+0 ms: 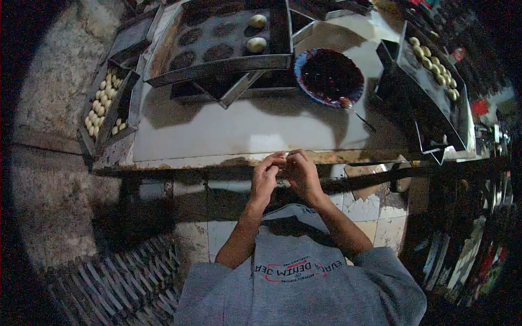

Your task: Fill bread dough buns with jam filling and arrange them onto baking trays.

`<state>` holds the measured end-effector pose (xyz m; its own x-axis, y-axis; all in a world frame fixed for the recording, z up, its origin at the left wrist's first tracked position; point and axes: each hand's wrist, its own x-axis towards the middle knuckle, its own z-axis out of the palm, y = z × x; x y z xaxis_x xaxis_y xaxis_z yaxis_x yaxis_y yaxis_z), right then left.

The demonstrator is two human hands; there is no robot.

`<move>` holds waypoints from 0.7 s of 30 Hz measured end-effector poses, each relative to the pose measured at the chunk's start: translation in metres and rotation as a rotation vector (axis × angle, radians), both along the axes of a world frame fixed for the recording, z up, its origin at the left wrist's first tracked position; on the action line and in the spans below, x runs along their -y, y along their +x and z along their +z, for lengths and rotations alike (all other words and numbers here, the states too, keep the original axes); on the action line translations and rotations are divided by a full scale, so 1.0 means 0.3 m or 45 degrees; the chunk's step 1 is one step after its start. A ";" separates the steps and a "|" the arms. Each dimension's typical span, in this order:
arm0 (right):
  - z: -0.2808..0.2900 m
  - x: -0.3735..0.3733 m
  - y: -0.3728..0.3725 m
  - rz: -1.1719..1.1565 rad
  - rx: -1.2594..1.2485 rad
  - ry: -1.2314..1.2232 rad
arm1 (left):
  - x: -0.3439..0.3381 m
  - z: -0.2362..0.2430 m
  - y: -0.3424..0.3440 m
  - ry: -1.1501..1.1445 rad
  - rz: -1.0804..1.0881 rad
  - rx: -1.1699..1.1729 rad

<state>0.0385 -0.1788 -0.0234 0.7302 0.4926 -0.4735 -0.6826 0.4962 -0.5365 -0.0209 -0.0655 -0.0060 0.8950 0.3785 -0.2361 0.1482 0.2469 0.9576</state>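
Note:
My left hand point(265, 176) and my right hand point(302, 175) meet in front of the near edge of the pale table point(217, 127). The fingers of both are curled in and pressed together at the tips. Whatever lies between them is hidden, with only a small whitish patch showing. Beyond them to the right, a blue-rimmed bowl point(299, 70) holds a dark red, glossy paste point(329, 70). A spoon point(360, 115) leans over its near rim, with its handle toward me. Two pale dough balls, one nearer point(256, 45) and one farther point(258, 21), sit in a large metal tray point(217, 67).
The large tray rests on other metal boxes point(231, 92). At far left a box holds many small dough balls point(100, 106). At right, an angled metal tray point(443, 111) carries a row of larger dough balls point(435, 65). Stacked wooden strips point(128, 285) lie at lower left.

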 end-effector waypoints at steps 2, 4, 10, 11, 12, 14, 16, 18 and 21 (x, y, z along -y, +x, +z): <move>-0.021 -0.020 0.015 0.330 0.594 -0.310 | -0.049 -0.022 0.003 0.078 -0.069 0.183; -0.004 -0.057 0.075 0.316 0.557 -0.241 | -0.068 0.021 0.024 -0.008 -0.016 0.113; -0.035 -0.168 0.211 0.406 0.965 -0.627 | -0.115 0.023 0.068 -0.393 0.230 0.056; -0.058 -0.205 0.230 0.575 0.850 -0.711 | -0.134 0.025 0.086 -0.436 0.187 0.110; -0.030 -0.234 0.225 0.553 1.048 -0.822 | -0.139 0.026 0.092 -0.486 0.161 0.162; -0.032 -0.282 0.221 0.455 1.435 -1.117 | -0.164 0.026 0.093 -0.445 0.177 0.118; -0.059 -0.298 0.252 0.441 1.646 -1.331 | -0.212 0.023 0.102 -0.352 0.192 0.045; -0.109 -0.314 0.296 0.411 1.858 -1.552 | -0.282 -0.029 0.103 -0.284 0.224 -0.008; -0.223 -0.337 0.357 0.486 1.684 -2.011 | -0.371 -0.012 0.128 -0.298 0.150 -0.027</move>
